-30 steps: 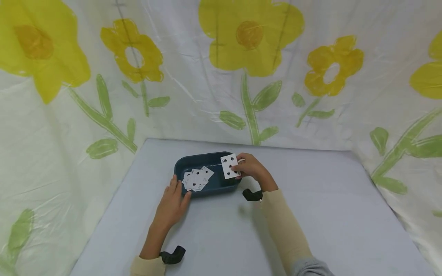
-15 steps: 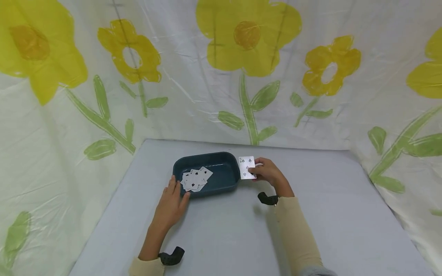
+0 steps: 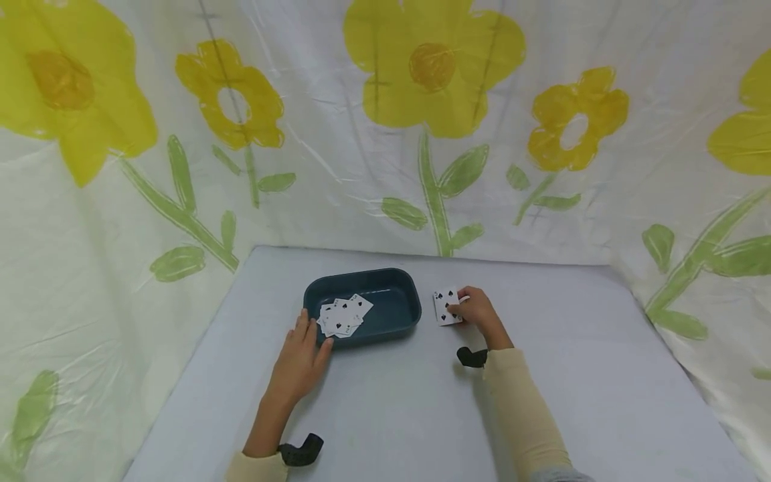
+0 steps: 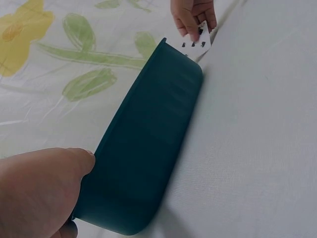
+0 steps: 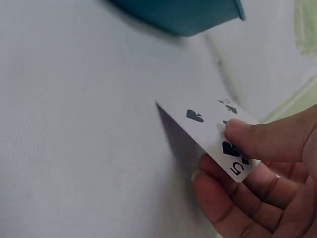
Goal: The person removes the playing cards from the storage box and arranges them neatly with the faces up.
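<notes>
My right hand [image 3: 477, 309] pinches a playing card [image 3: 444, 305], a five of spades, just right of the tray. In the right wrist view the thumb [image 5: 247, 139] lies on the card's face, the fingers are behind it, and one corner of the card dips toward the table. The dark teal tray [image 3: 394, 304] is rectangular with rounded corners. Several face-up playing cards [image 3: 343, 318] lie in a loose overlapping pile in its left half. My left hand [image 3: 296, 365] rests against the tray's near left corner with straight fingers; its thumb [image 4: 81, 161] touches the rim.
A white cloth-covered table [image 3: 385, 408] carries the tray. Behind it hangs a pale curtain [image 3: 337, 201] painted with yellow flowers, meeting the table's back edge. Each wrist wears a black camera mount [image 3: 301, 450].
My right hand has carried the five of spades rightward out from over the tray and lowered it toward the table. The left hand and the tray stay in place.
</notes>
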Tool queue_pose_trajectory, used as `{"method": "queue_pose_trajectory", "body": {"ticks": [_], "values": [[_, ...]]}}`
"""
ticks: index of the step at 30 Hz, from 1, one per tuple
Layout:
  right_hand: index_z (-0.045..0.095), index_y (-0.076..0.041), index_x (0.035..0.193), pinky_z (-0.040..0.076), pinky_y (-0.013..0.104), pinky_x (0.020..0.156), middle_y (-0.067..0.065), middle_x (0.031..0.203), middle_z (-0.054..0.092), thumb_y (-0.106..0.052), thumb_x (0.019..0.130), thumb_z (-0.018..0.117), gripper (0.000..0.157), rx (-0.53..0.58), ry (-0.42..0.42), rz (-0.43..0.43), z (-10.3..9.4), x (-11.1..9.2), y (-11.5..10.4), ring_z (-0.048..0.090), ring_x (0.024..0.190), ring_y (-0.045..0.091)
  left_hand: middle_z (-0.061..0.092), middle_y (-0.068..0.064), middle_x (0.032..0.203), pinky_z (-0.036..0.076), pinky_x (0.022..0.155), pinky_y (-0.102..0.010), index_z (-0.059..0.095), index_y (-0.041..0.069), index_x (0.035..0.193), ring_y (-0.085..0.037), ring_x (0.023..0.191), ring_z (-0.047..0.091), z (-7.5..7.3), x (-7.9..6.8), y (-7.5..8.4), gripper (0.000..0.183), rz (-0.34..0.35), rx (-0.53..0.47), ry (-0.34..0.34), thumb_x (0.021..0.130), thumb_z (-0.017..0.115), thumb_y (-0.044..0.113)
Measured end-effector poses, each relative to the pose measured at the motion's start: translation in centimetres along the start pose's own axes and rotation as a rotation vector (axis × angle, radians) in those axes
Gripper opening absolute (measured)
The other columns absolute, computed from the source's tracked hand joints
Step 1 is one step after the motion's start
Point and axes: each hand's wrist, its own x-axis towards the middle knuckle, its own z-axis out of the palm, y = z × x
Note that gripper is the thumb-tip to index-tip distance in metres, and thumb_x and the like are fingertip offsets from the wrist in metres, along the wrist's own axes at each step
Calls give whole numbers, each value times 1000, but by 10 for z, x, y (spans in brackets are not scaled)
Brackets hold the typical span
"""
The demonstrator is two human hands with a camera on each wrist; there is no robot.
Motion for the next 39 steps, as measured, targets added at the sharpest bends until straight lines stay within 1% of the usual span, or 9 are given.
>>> {"method": "queue_pose_trajectory", "body": {"ticks": [4,9,11,14,18,21,30,35,39], "values": [[58,0,108,48,34,66,12,89,64,-14,89,75,29,-75,62,-7,5,1,5,61,65,19,18,-29,160,23,115,-57,38,-17,144,-45,145,25,1,-1,1,66,-3,3,-2,104,53,34],[58,0,101,46,31,58,11,82,61,-16,87,76,28,-105,127,-10,9,-4,3,59,61,18,21,-31,159,25,114,-58,39,-17,143,-47,144,27,-1,-1,3,65,10,-2,22,104,53,33],[57,0,103,49,32,58,13,83,62,-15,87,76,30,-109,137,-4,9,-6,0,61,61,21,21,-31,159,25,114,-59,39,-18,143,-47,143,28,-1,-1,3,65,13,-3,26,104,53,33],[56,1,112,51,37,65,20,93,64,-16,86,76,38,-152,158,-7,11,-7,-1,61,72,26,20,-31,159,24,115,-58,38,-18,144,-46,144,27,-1,-1,2,66,10,-3,19,104,53,33],[51,2,126,49,45,78,28,113,64,-19,87,75,51,-228,174,-5,15,-5,0,56,88,32,18,-29,160,23,116,-57,38,-17,144,-45,145,25,0,0,1,66,5,-5,9,104,53,34],[48,3,131,50,49,82,31,120,62,-19,88,74,55,-253,174,6,16,-4,1,58,93,34,17,-29,161,23,116,-56,38,-17,145,-44,146,24,1,0,0,66,5,-4,6,105,52,34],[42,6,138,51,51,84,33,127,58,-20,88,74,65,-305,189,-5,14,-6,-4,62,100,39,18,-28,161,23,116,-56,38,-16,145,-43,146,24,1,2,-1,66,24,-5,30,105,52,35],[42,6,139,51,51,84,33,129,57,-21,88,74,66,-311,184,12,14,-8,-4,62,100,39,18,-28,161,23,117,-55,39,-16,144,-41,147,23,6,3,-5,66,19,7,25,105,51,35],[43,7,136,52,50,82,32,125,59,-22,88,75,65,-332,180,19,14,-8,-3,62,96,38,17,-28,161,22,117,-55,38,-16,145,-41,147,22,7,2,-5,66,8,-3,16,105,52,35]]}}
